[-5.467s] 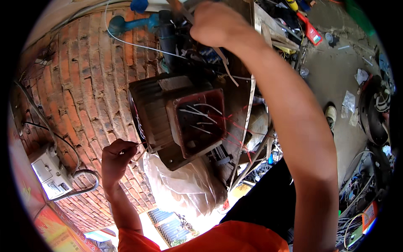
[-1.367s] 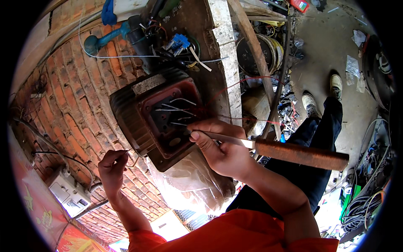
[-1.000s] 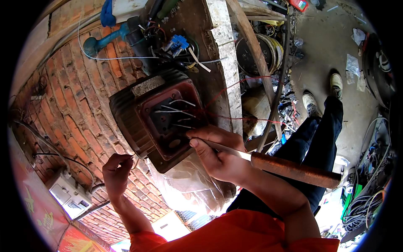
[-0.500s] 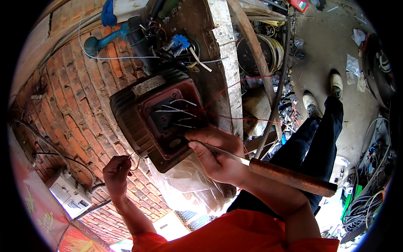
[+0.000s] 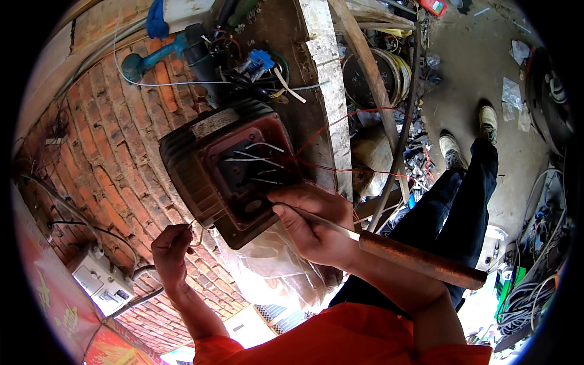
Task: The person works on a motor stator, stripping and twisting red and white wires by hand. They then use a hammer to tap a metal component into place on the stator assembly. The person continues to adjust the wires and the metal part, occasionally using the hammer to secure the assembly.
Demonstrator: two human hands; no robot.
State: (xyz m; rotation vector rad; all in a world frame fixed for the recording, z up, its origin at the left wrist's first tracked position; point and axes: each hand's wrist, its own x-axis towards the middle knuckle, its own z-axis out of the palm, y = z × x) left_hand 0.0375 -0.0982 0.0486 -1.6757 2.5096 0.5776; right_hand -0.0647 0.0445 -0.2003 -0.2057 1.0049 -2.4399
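A dark ribbed electric motor [image 5: 191,173] with an open reddish terminal box [image 5: 210,176] sits tilted in front of me. Several white-sleeved leads [image 5: 255,159] stick up inside the box. At the box's near edge, my right hand [image 5: 319,228] is closed around the thin metal shank of a hand tool. Its long rust-brown handle [image 5: 423,260] lies back over my forearm; the tip is hidden by my fingers. Beside the motor's lower left corner, my left hand [image 5: 171,246] pinches the end of a thin pale wire [image 5: 198,239] that runs to the motor.
A brick wall [image 5: 121,152] rises on the left, with a grey electrical box [image 5: 100,277] below. Beyond the motor lie a blue clamp-like part [image 5: 258,62] and tangled cables. Thin red wires [image 5: 359,173] cross the white bench edge [image 5: 328,67]. Clear plastic sheeting [image 5: 274,267] hangs below.
My left hand has shifted slightly right and its fingers have turned a little, still pinching the wire. The right hand and tool have hardly moved.
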